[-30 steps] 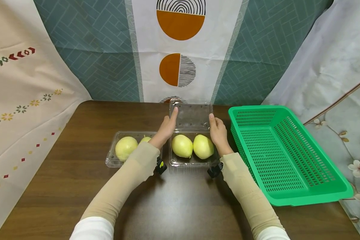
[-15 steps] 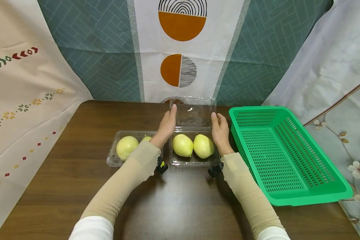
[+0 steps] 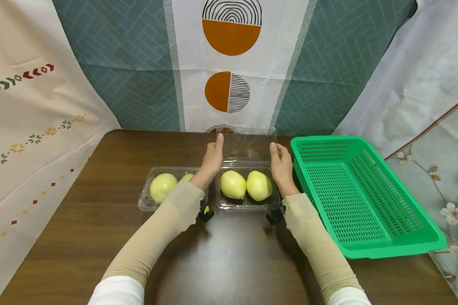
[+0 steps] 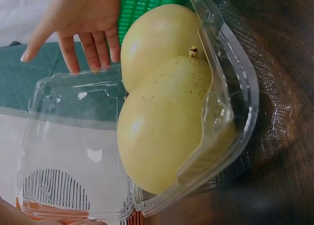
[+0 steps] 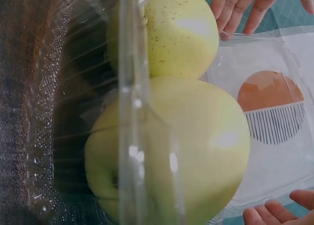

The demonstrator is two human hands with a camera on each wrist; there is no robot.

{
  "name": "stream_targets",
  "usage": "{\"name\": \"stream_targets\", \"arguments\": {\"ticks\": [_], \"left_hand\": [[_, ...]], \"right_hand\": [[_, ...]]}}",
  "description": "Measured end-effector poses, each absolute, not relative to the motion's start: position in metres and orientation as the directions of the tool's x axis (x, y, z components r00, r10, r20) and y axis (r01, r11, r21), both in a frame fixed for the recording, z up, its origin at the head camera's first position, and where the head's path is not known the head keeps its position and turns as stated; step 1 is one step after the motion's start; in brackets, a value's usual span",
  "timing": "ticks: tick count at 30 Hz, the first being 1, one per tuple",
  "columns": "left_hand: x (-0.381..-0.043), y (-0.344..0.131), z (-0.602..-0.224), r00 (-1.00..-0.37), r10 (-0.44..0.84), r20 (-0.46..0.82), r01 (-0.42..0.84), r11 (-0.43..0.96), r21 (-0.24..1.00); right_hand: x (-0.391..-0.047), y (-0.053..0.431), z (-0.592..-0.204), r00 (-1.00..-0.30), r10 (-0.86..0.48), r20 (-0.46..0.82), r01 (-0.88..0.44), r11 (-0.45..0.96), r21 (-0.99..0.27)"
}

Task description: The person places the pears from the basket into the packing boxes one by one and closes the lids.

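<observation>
A clear plastic clamshell box stands in the middle of the table with two yellow-green pears side by side in it. Its hinged lid is raised at the back. My left hand is at the lid's left edge, thumb up and fingers extended. On the right edge, my right hand is held the same way, and the left wrist view shows its fingers straight beside the lid. Neither hand curls round the lid; whether both touch it is hard to tell.
Left of the middle box lies a second clear box with pears, partly hidden by my left forearm. A green perforated basket stands close to my right arm. Patterned curtains border the brown table behind and at the sides.
My hands have moved slightly apart, the left one leftward and the right one rightward. The raised lid's angle has shifted, and its top edge reaches further right. The pears have not moved.
</observation>
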State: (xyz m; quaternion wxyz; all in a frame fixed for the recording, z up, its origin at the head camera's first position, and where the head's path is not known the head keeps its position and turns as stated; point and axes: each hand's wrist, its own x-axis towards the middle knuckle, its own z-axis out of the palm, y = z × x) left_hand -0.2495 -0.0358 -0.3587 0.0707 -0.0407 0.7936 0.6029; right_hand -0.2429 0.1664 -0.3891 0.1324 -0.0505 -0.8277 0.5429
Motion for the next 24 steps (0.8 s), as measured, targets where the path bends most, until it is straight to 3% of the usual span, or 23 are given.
{"name": "stream_targets", "arguments": {"ticks": [13, 24], "left_hand": [[-0.242, -0.041, -0.359, -0.981, 0.047, -0.187, -0.169, 0.255, 0.952], [-0.234, -0.041, -0.357, -0.983, 0.027, -0.179, -0.167, 0.250, 0.954]], "right_hand": [[-0.232, 0.166, -0.377, -0.961, 0.271, 0.063, 0.056, 0.409, -0.911], [-0.221, 0.164, -0.367, -0.947, 0.321, 0.023, 0.083, 0.314, -0.946]]}}
